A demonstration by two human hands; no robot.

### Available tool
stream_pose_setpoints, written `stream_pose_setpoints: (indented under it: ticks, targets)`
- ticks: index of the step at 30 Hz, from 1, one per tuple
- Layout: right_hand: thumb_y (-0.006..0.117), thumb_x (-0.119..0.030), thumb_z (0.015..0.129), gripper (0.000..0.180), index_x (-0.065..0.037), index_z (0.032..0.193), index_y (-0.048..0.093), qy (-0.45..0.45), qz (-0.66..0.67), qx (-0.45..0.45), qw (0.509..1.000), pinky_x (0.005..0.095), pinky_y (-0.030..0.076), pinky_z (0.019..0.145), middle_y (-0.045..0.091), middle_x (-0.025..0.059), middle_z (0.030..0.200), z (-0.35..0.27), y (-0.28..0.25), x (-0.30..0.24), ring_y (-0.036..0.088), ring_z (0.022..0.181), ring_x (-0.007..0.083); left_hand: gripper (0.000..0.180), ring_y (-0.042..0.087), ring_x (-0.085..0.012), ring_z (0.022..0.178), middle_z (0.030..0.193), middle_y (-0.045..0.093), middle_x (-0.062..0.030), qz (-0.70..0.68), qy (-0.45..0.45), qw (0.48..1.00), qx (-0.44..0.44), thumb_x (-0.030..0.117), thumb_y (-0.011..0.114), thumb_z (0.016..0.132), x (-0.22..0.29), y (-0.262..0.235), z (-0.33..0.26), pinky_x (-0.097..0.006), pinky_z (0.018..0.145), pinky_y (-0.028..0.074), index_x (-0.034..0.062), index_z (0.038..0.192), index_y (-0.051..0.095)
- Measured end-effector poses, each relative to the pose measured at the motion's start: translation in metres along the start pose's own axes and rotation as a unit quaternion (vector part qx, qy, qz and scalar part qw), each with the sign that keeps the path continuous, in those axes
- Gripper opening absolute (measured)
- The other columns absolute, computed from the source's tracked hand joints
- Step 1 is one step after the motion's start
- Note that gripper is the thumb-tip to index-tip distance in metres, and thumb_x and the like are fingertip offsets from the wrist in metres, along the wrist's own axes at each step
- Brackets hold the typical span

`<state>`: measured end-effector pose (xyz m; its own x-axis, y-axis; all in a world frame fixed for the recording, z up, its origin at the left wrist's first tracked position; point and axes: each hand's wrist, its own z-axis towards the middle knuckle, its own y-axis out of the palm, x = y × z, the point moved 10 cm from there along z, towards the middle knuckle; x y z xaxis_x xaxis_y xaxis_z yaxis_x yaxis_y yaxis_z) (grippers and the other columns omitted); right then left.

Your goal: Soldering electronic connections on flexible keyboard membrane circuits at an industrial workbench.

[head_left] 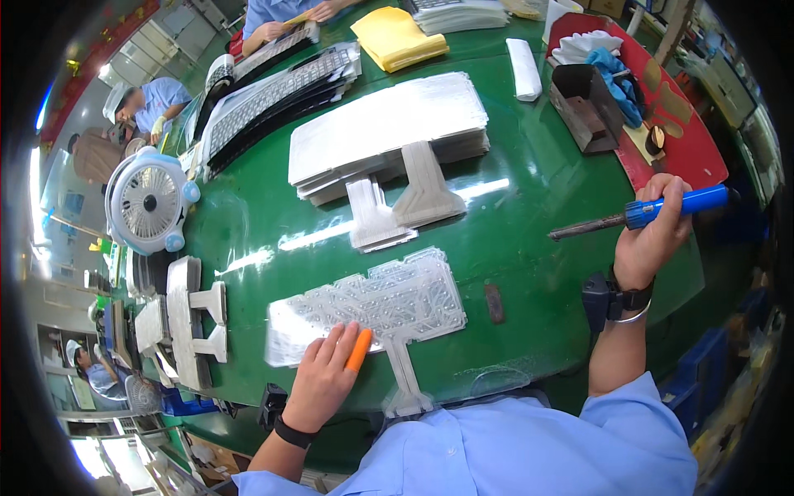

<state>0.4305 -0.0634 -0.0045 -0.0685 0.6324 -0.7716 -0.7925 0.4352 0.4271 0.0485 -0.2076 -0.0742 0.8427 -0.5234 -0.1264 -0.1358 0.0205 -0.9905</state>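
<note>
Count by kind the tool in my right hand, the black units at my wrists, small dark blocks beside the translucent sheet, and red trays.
Blue-handled tool in the right hand: 1
Black wrist units: 2
Small dark block beside the translucent sheet: 1
Red tray: 1
Total: 5

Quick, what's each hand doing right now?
Left hand: on the clear sheet; whether it holds or wears the orange piece can't be told.
Right hand: closed, holding the blue tool.

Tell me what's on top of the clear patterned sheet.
The left grip rests on the clear patterned sheet, an orange piece at the grip's right. The sheet's surface beneath the fingers is hidden.
</note>
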Motion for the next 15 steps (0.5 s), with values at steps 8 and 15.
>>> stream_pose_setpoints:
  ticks: [8, 15]
  targets:
    - [0.053, -0.022, 0.094, 0.021, -0.009, 0.08, 0.045, -0.014, -0.004, 0.006, 1.0, 0.0227, 0.031, 0.054, 0.043, -0.0014, 0.071, -0.001, -0.001, -0.002, 0.037, 0.061, 0.0063, 0.062, 0.017, -0.0477, 0.135, 0.149, 0.021, -0.0214, -0.104, -0.172, 0.979, -0.032, 0.039, 0.06, 0.082, -0.028, 0.012, 0.02, -0.066, 0.101, 0.02, 0.0096, 0.135, 0.046]
    - [0.053, -0.022, 0.094, 0.02, -0.009, 0.081, 0.046, -0.011, 0.001, -0.004, 1.0, 0.0222, 0.031, 0.055, 0.044, -0.0009, 0.072, -0.001, -0.002, 0.004, 0.037, 0.061, 0.0062, 0.066, 0.0, -0.0529, 0.136, 0.151, 0.002, -0.0247, -0.114, -0.181, 0.97, -0.113, 0.048, 0.055, 0.085, -0.04, 0.05, 0.017, -0.073, 0.098, 0.007, 0.0158, 0.139, 0.04]
